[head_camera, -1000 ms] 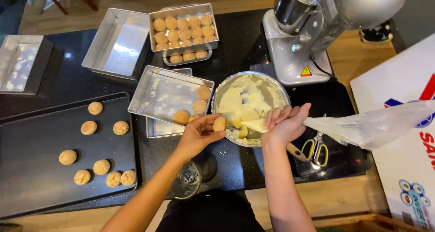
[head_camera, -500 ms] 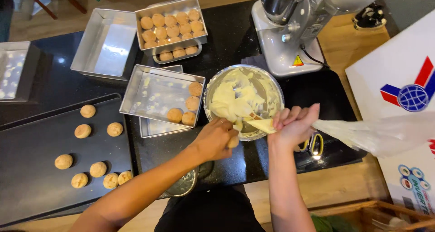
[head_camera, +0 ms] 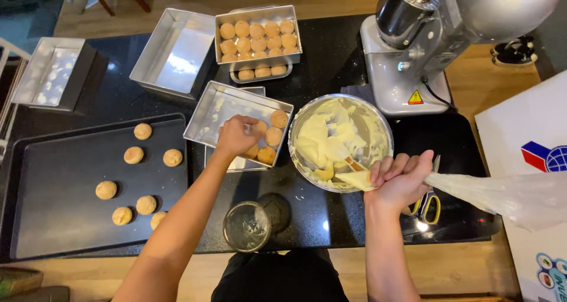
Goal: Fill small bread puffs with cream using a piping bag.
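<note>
The black table point(head_camera: 331, 60) carries a silver stand mixer point(head_camera: 431, 42) at the far right and a dark baking sheet point(head_camera: 65, 219) at the left with seven round buns spaced across it. Beyond, an empty metal pan point(head_camera: 174, 51) sits beside a pan full of buns point(head_camera: 258, 35). In the middle, a steel bowl of pale cream point(head_camera: 339, 139) stands just right of a shallow square tin point(head_camera: 221, 110) that has a few buns along its right edge. The left hand point(head_camera: 236, 136) reaches into that tin, its fingers point(head_camera: 255, 126) curled down onto a bun point(head_camera: 258, 128) there, partly hiding it. The right hand point(head_camera: 401, 181) is clenched round the neck of a clear piping bag point(head_camera: 508, 196), whose cream-filled tip pokes past the fingers over the bowl's rim. Yellow-handled scissors point(head_camera: 428, 204) lie under that hand; a small glass point(head_camera: 246, 226) stands near the table's front edge.
</note>
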